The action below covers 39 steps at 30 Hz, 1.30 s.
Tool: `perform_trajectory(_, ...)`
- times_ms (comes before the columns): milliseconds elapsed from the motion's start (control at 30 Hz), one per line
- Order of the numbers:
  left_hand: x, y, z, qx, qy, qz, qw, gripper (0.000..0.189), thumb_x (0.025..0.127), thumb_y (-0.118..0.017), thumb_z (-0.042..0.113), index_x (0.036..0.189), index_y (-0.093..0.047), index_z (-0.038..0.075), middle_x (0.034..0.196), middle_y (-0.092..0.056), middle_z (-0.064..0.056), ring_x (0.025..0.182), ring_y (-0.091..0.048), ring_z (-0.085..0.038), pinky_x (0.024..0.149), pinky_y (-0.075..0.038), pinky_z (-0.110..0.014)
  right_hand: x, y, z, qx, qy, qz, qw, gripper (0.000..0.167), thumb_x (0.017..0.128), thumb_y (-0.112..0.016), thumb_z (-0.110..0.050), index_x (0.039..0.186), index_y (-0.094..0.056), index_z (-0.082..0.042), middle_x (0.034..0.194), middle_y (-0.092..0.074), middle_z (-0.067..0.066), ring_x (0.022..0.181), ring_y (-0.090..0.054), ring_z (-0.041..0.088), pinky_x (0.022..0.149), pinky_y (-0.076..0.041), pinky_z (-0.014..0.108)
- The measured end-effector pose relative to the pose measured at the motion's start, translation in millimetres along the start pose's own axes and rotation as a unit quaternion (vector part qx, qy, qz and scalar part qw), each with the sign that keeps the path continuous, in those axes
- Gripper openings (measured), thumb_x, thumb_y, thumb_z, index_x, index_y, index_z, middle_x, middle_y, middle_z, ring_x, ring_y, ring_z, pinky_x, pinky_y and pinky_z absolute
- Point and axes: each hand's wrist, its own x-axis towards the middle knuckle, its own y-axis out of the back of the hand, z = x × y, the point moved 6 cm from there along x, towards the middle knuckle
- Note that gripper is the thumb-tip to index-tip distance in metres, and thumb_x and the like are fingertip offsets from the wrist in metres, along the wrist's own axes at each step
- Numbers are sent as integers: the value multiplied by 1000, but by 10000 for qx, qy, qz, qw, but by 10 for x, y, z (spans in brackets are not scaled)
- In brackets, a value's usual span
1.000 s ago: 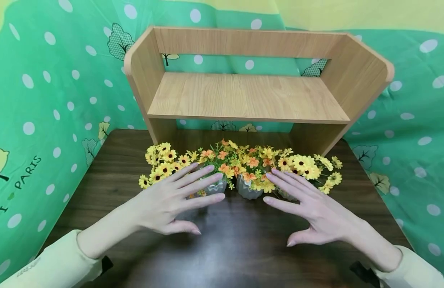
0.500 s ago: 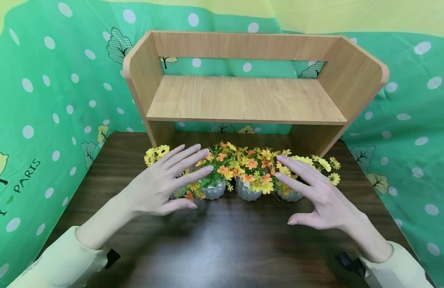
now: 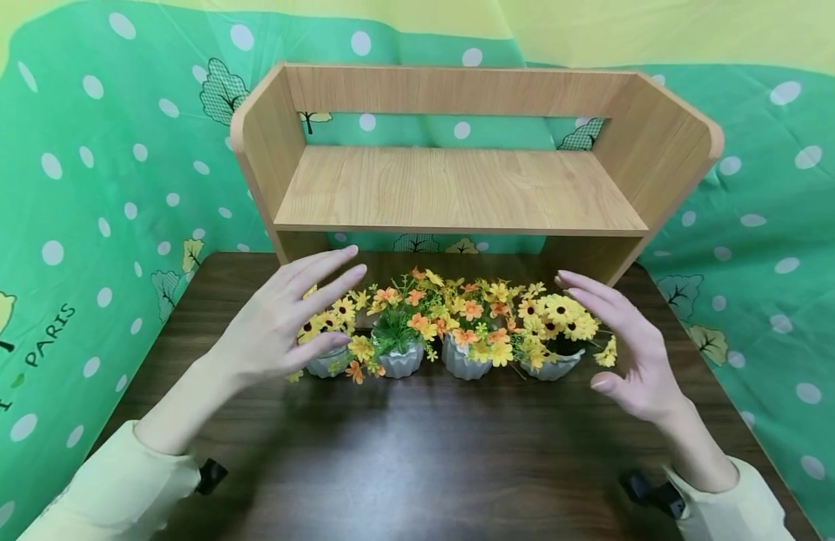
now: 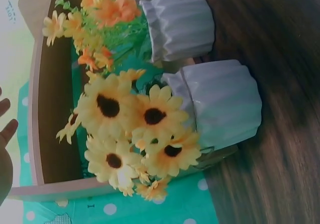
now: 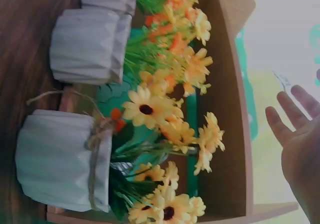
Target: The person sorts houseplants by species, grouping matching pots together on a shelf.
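Observation:
Several fluted grey-white pots of artificial flowers stand in a row on the dark wood table. My left hand [image 3: 275, 319] hovers over the leftmost pot [image 3: 328, 364], partly hiding its yellow dark-centred flowers [image 4: 132, 124]. Two middle pots, the left one [image 3: 400, 361] and the right one [image 3: 464, 361], bear orange and yellow blossoms. Beside the rightmost pot [image 3: 554, 367], my right hand [image 3: 633, 349] hangs in the air, thumb apart from the fingers. Twine circles that pot's rim in the right wrist view, below its yellow flowers [image 5: 167, 204]. Neither hand holds anything.
Behind the pots stands a light wooden two-level shelf [image 3: 458, 188]. Its side panels rise left and right of the row. Green dotted cloth [image 3: 72, 195] hangs around the table [image 3: 403, 458], whose dark surface extends in front of the pots.
My hands have moved apart, the left to the left and upward, the right to the right. More of the pots and flowers shows between them. The view has shifted slightly.

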Motion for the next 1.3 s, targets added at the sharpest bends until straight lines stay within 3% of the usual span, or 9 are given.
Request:
perform_trajectory(167, -27, 110, -152, -272, 602, 185, 9976, 68, 106, -44, 59, 154, -48, 12, 155, -52, -11, 139, -52, -30, 122, -34, -29, 30, 66, -8, 247, -32, 240, 9994, 73, 95, -74, -40, 135, -53, 18, 146, -55, 30, 141, -53, 31, 120, -41, 30)
perform_trajectory(300, -44, 181, -265, -390, 1157, 188, 9923, 66, 105, -45, 59, 155, -47, 17, 150, -57, -8, 135, -53, -27, 114, -41, -35, -39, 149, 35, 156, -144, 296, 9993, 73, 93, -76, -37, 134, -53, 19, 144, -55, 32, 140, -54, 32, 118, -43, 30)
perform_trajectory(467, -67, 288, -385, -549, 1728, 326, 9829, 52, 103, -62, 36, 151, -53, 18, 137, -66, -7, 125, -56, -23, 98, -44, -36, -120, 262, 130, 713, -262, 476, 9960, 70, 94, -75, -29, 135, -49, 22, 144, -53, 35, 138, -55, 36, 115, -47, 33)
perform_trajectory(667, -85, 438, -536, -641, 2272, 633, 9697, 39, 100, -67, 19, 139, -66, 14, 114, -74, -6, 111, -61, -12, 99, -43, -17, -147, 433, 211, 1342, -468, 910, 9857, 61, 97, -71, -19, 136, -47, 23, 141, -57, 33, 134, -59, 35, 113, -50, 33)
perform_trajectory(800, -108, 528, -646, -680, 2765, 652, 9564, 34, 102, -64, 20, 135, -68, 13, 107, -75, -7, 101, -59, 5, 93, -42, -10, -202, 581, 269, 1757, -651, 1231, 9745, 57, 96, -70, -11, 134, -47, 25, 137, -61, 33, 132, -61, 35, 112, -51, 34)
perform_trajectory(900, -127, 578, -729, -691, 3270, 490, 9412, 34, 104, -61, 28, 136, -69, 17, 109, -74, -6, 96, -55, 11, 86, -42, -9, -275, 683, 334, 1889, -728, 1387, 9694, 55, 96, -68, -7, 132, -46, 28, 135, -61, 34, 130, -62, 37, 112, -52, 36)
perform_trajectory(1000, -125, 598, -801, -766, 3697, 257, 9256, 36, 105, -59, 36, 136, -68, 21, 117, -74, -5, 96, -55, 12, 84, -43, -10, -369, 773, 389, 1901, -828, 1458, 9674, 53, 96, -66, -4, 131, -44, 30, 136, -60, 35, 130, -62, 38, 110, -53, 37)
perform_trajectory(1133, -116, 630, -867, -822, 4042, 0, 9110, 39, 105, -57, 45, 135, -69, 24, 127, -73, -4, 100, -55, 13, 82, -44, -12, -470, 831, 435, 1866, -948, 1464, 9668, 53, 96, -65, -2, 132, -43, 31, 136, -60, 35, 130, -62, 38, 108, -54, 37)
perform_trajectory(1300, -114, 684, -928, -671, 4349, -121, 8979, 43, 103, -53, 55, 123, -73, 22, 116, -76, -7, 95, -57, 8, 76, -44, -17, -549, 893, 486, 1717, -1044, 1442, 9689, 52, 97, -63, 1, 133, -41, 32, 133, -61, 36, 124, -66, 37, 107, -55, 35)
